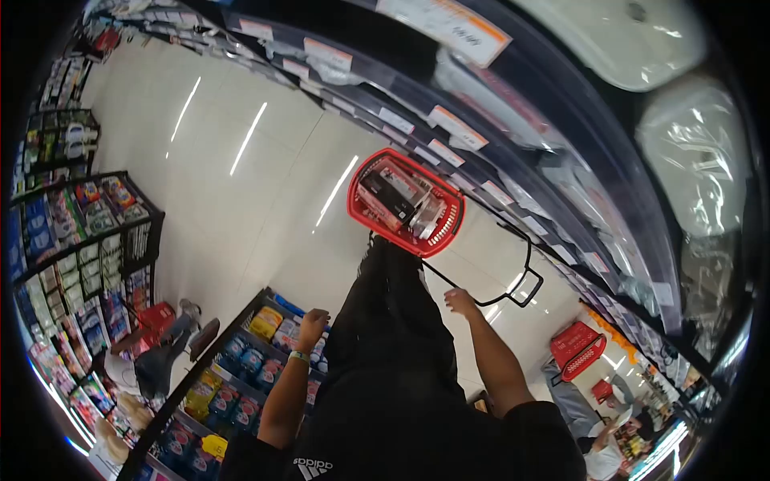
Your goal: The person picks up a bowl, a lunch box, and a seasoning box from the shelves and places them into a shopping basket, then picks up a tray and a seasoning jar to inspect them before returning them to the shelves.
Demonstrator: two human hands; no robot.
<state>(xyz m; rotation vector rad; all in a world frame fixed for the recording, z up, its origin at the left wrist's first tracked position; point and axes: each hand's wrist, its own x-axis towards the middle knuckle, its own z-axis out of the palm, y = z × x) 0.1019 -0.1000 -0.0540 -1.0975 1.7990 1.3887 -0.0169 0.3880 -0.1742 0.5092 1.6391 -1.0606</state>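
Note:
My left hand, with a light band on its wrist, hangs above a display of bottles and packs; its fingers are loosely bent and it holds nothing I can see. On my other side, my right hand is next to the black pull handle of a red shopping basket. Its fingers look loose, not wrapped round the handle, though whether they touch it is unclear. In front of my legs, the basket sits on the floor. Inside it lie a black box and a clear plastic container.
Shelves with price tags and plastic-wrapped goods run along my right. A bottle display stands close at my left. Farther left, a person is near another red basket. A red basket shows at lower right, with people beyond.

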